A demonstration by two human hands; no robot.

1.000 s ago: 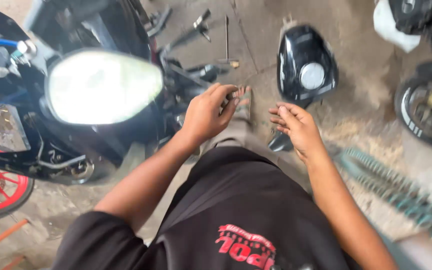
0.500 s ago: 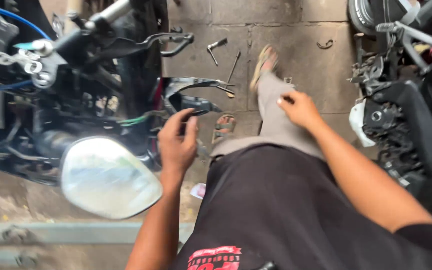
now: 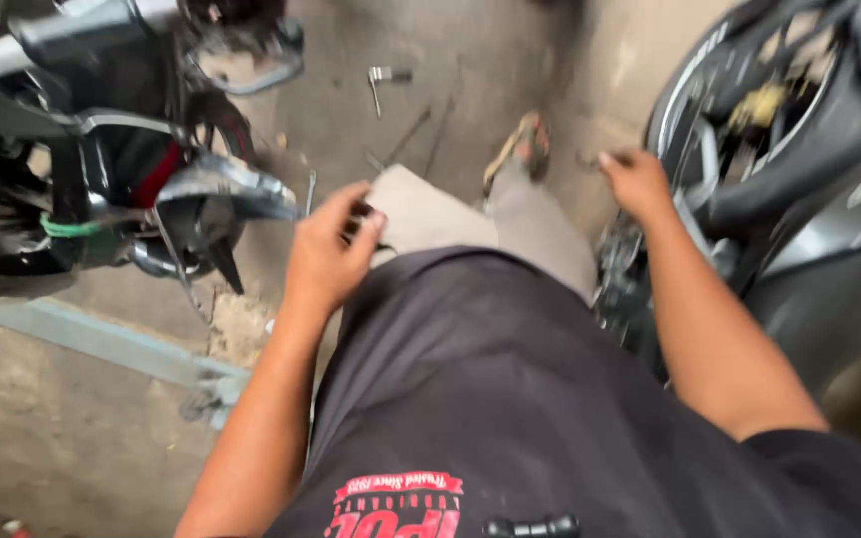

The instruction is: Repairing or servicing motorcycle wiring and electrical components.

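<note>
My left hand (image 3: 329,249) hovers in front of my dark shirt (image 3: 510,399), fingers curled loosely; a small dark thing seems to sit at the fingertips, but blur hides what it is. My right hand (image 3: 635,182) is stretched forward and to the right, close to the wheel (image 3: 739,130) of a motorcycle, fingers loosely bent, holding nothing that I can see. My leg in grey trousers (image 3: 490,224) reaches forward, ending in a sandal (image 3: 522,147) on the concrete floor.
A stripped dark motorcycle (image 3: 102,169) stands at the left, its bodywork near my left hand. A socket wrench (image 3: 383,80) and thin rods (image 3: 413,134) lie on the floor ahead. A grey metal rail (image 3: 102,344) runs along the floor at lower left.
The view has swung right and forward. The round white headlight has left the frame. My left hand rose toward my knee; my right hand moved out toward the right motorcycle's wheel.
</note>
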